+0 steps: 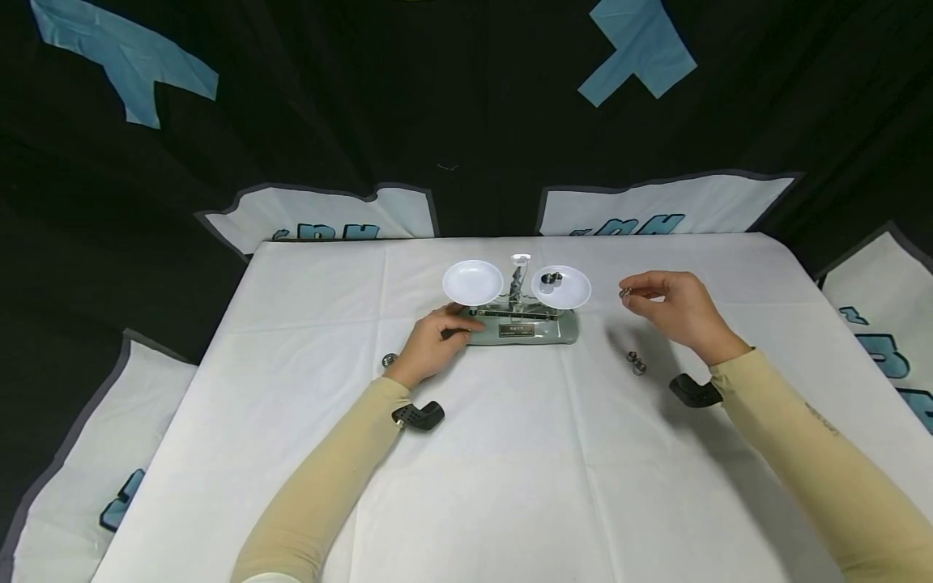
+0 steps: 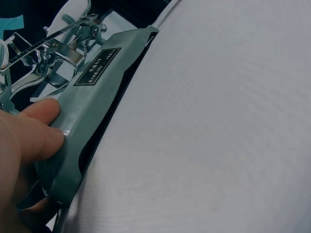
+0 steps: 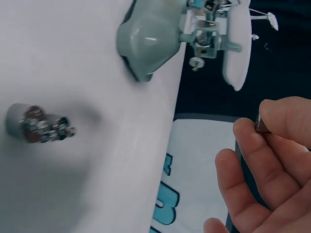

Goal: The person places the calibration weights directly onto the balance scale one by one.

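A green balance scale [image 1: 521,332] stands near the back of the table. My left hand [image 1: 433,344] grips the left end of its base, fingers lying on the top surface in the left wrist view. The scale's left pan [image 1: 472,283] is bare, while small metal weights [image 1: 551,278] sit on its right pan [image 1: 576,291]. Raised to the right of the scale, my right hand [image 1: 674,312] pinches a small metal weight [image 3: 262,127] between thumb and fingertip. Below that hand, several metal weights [image 1: 636,364] are clustered on the cloth.
A round metal piece [image 1: 389,359] lies on the table just left of my left wrist. White cloth [image 1: 496,486] covers the table. Black curtain [image 1: 481,121] with blue and white patches hangs behind the back edge.
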`<state>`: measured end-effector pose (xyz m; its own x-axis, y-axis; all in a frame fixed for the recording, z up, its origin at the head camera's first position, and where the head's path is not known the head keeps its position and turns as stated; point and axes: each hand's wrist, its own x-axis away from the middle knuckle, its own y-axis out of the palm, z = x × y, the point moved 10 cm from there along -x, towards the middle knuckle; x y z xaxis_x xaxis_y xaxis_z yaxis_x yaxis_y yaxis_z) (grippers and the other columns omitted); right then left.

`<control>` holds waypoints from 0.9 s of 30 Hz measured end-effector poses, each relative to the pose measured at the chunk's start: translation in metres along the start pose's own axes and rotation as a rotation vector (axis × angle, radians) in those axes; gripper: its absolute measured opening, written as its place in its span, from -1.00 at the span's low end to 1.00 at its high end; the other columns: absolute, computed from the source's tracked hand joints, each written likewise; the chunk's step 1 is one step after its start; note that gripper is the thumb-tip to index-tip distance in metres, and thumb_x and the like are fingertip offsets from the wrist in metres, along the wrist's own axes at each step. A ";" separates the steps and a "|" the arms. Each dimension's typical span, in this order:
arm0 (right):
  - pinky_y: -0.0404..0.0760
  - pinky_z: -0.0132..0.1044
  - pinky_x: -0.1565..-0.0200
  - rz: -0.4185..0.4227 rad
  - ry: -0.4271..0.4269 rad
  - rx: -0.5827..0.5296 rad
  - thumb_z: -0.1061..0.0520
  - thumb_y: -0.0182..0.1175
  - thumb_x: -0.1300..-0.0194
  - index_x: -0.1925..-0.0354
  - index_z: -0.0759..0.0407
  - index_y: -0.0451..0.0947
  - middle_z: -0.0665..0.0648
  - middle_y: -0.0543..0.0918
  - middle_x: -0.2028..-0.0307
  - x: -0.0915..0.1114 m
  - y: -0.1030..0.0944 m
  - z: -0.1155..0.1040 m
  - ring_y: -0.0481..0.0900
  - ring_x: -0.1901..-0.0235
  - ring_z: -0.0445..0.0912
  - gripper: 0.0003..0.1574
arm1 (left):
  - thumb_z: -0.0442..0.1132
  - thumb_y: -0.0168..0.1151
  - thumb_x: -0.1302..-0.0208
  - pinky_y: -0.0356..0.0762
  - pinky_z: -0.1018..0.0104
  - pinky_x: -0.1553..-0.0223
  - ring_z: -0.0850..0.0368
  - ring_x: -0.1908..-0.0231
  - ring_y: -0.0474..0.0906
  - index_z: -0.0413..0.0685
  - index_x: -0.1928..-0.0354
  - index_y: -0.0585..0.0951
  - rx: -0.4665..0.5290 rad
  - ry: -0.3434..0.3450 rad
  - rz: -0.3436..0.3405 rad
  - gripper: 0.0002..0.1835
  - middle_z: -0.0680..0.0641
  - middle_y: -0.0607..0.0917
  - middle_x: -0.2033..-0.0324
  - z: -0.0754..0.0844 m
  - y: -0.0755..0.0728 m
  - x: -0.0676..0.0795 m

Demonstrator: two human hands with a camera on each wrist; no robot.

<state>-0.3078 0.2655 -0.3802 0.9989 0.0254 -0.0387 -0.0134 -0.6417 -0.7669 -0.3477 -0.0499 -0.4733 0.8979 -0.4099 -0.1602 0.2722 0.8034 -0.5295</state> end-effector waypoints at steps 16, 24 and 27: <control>0.65 -0.10 0.11 0.024 -0.040 -0.005 0.18 0.25 -0.38 -0.09 0.24 0.69 0.34 0.73 -0.03 -0.023 0.007 -0.041 0.60 -0.11 0.21 -0.65 | -0.38 0.20 -0.33 0.16 -0.07 -0.57 -0.14 -0.53 0.25 -0.13 0.08 0.80 -0.004 0.007 -0.001 -0.76 -0.19 0.63 -0.29 0.000 -0.001 0.000; 0.55 -0.28 0.24 -0.008 -0.051 -0.016 0.19 0.27 -0.36 -0.09 0.24 0.69 0.36 0.73 -0.05 -0.032 0.023 -0.050 0.51 -0.12 0.14 -0.65 | -0.38 0.19 -0.34 0.19 -0.06 -0.56 -0.14 -0.53 0.25 -0.14 0.08 0.79 -0.004 0.006 -0.003 -0.76 -0.19 0.62 -0.29 0.001 0.000 0.000; 0.53 -0.29 0.24 -0.017 -0.077 -0.011 0.19 0.28 -0.34 -0.07 0.24 0.71 0.36 0.74 -0.04 -0.035 0.028 -0.053 0.51 -0.13 0.13 -0.66 | -0.38 0.19 -0.34 0.19 -0.05 -0.56 -0.14 -0.53 0.25 -0.14 0.08 0.80 -0.004 0.005 -0.003 -0.76 -0.19 0.63 -0.29 0.001 0.000 0.000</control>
<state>-0.3404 0.2062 -0.3661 0.9927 0.0949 -0.0747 0.0047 -0.6487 -0.7610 -0.3476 -0.0496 -0.4727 0.8956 -0.4142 -0.1624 0.2734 0.8003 -0.5336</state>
